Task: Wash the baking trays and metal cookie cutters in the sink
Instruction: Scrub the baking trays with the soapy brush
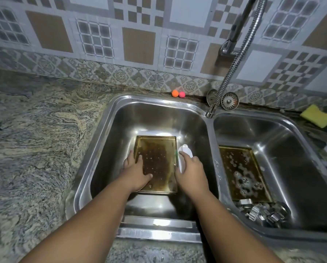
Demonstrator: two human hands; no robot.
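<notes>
Pinning the stained rectangular metal baking tray (158, 158) to the floor of the left stainless-steel basin (119, 130), we kept our left hand (138, 172) flat on its near left corner, fingers straight and spread. Our right hand (192, 170) curled round a white rounded plastic item (185, 149) that stood just outside the tray's right rim. We could not tell whether it was a bottle or a scrubber.

We judged the step to be soaping or scrubbing of this first tray. The next move called for carrying the white item leftward over the raised rim and onto the tray floor, while the flat hand held the tray against sliding.

Clearances, by our estimate:
- Ahead of both hands, the basin floor lay open to the far wall.
- Left of the flat hand, the basin wall was near.
- Right of the grip, the steel divider (214, 149) was near. Beyond it lay the second sudsy metal tray (240, 168), with the pile of small metal cookie cutters (263, 211) at its near end.
- Ahead and right of the grip, the flexible metal tap hose (210, 111) ended over the divider.
</notes>
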